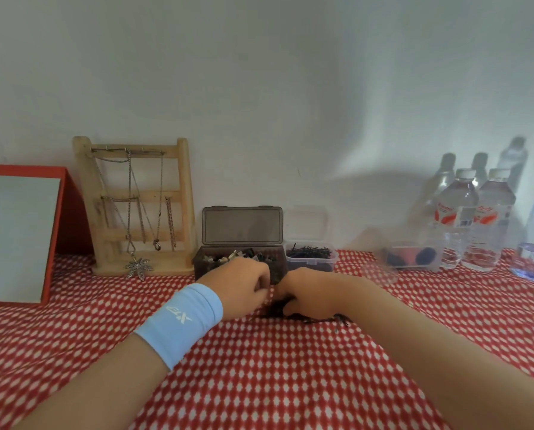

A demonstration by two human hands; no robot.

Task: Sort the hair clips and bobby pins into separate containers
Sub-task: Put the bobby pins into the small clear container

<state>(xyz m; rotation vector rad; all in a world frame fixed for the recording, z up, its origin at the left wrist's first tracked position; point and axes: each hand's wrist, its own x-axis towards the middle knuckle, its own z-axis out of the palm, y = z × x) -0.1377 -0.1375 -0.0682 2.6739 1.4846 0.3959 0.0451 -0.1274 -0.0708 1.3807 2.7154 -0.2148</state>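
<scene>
Head: right hand (309, 293) on pile (320, 319).

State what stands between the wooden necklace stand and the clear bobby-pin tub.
A dark translucent box of hair clips, lid up; head view.

Both forearms are bare. The left wrist wears a wide, light-blue cloth wristband (179, 324) with a small white logo (179, 315) printed across its middle.

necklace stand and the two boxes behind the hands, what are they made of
Necklace stand: likely pale bare wood, matte tan rails. Dark box: seemingly smoky translucent plastic, contents showing through. Small box: clear glossy plastic, fully see-through.
</scene>
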